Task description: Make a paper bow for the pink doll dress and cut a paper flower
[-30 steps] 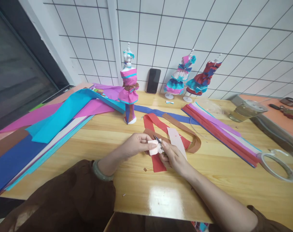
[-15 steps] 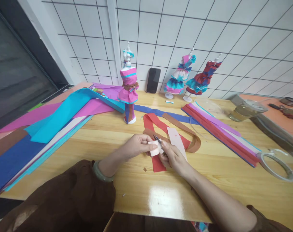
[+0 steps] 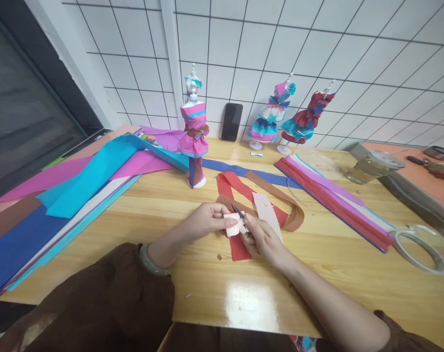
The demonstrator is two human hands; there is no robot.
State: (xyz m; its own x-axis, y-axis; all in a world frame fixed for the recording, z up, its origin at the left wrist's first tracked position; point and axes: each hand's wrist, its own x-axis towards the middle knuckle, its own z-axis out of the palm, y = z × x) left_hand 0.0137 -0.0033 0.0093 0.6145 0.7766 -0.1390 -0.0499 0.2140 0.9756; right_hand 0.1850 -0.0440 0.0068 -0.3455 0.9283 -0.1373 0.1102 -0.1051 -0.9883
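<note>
Between thumb and fingers, my left hand [image 3: 211, 217] pinches a small pale pink paper piece [image 3: 232, 226] with a curved, partly cut edge. My right hand [image 3: 264, 238] grips small scissors [image 3: 238, 211], whose dark blades point up and left at the paper's right side; the handles are mostly hidden by the fingers. Beneath both hands lie a red paper strip [image 3: 240, 248], a brown strip [image 3: 297, 219] and a pale pink strip [image 3: 267, 212]. A small dress form [image 3: 194, 122] in a pink paper dress with a brown belt stands just beyond.
Layered coloured paper strips [image 3: 86, 171] cover the left side. Another strip bundle [image 3: 331, 200] and a tape roll [image 3: 419, 252] lie right. Against the tiled wall stand a phone [image 3: 232, 122] and two dressed forms [image 3: 271, 120]. A cup of liquid [image 3: 375, 166] is at far right.
The hands, paper and scissors hold almost the same position. The scissor blades look slightly wider apart at the paper's edge; otherwise only a slight shift of the view shows.
</note>
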